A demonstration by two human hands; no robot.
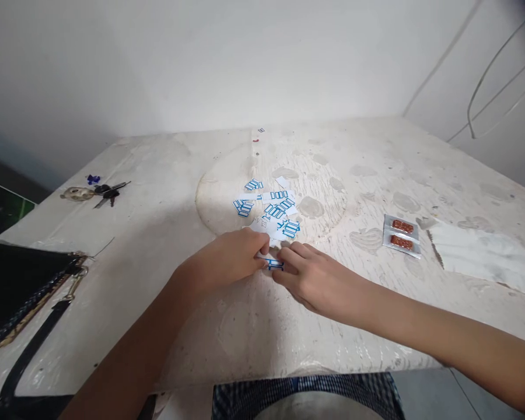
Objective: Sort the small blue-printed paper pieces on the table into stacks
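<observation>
Between my two hands is a small white paper piece with blue printed outlines (275,264), just above the table near its front. My left hand (238,252) is closed, thumb and fingers pinching the paper's left end. The fingers of my right hand (304,271) are curled around its right end, and their tips are partly hidden. Just beyond the hands lies a loose pile of white paper scraps (262,226), many with blue outlined shapes. Some scraps overlap one another.
A bunch of keys (108,191) and a small blue item (93,179) lie at the left. A black bag (21,286) with a strap sits at the left edge. Toward the right are a blister pack of reddish-brown tablets (401,234) and a white cloth (481,252). A wall borders the table's back.
</observation>
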